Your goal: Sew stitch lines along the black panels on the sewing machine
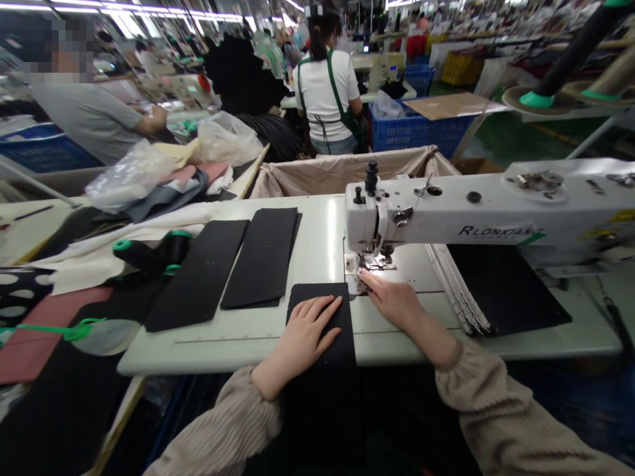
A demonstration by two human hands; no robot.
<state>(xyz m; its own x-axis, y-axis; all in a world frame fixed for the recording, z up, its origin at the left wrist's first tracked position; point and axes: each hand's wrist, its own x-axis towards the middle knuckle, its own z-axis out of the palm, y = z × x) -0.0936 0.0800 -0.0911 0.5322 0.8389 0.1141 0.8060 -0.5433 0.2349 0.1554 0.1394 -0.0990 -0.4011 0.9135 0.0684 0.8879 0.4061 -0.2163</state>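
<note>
My left hand [302, 327] lies flat on a black fabric panel [317, 311], pressing it to the white sewing table [248, 350]. The panel runs off the table's front edge towards me. My right hand [391, 301] rests on the table beside the panel's right edge, its fingertips close to the presser foot [372, 261] of a white Rlonxiang sewing machine [426, 215]. The needle area is partly hidden by the machine head.
Several black panels [198, 274] lie left of my hands, and a stack of black panels with pale edges [501, 291] lies right of the machine. A lined bin [342, 172] stands behind the table. Co-workers [327, 89] and blue crates [419, 129] are beyond it.
</note>
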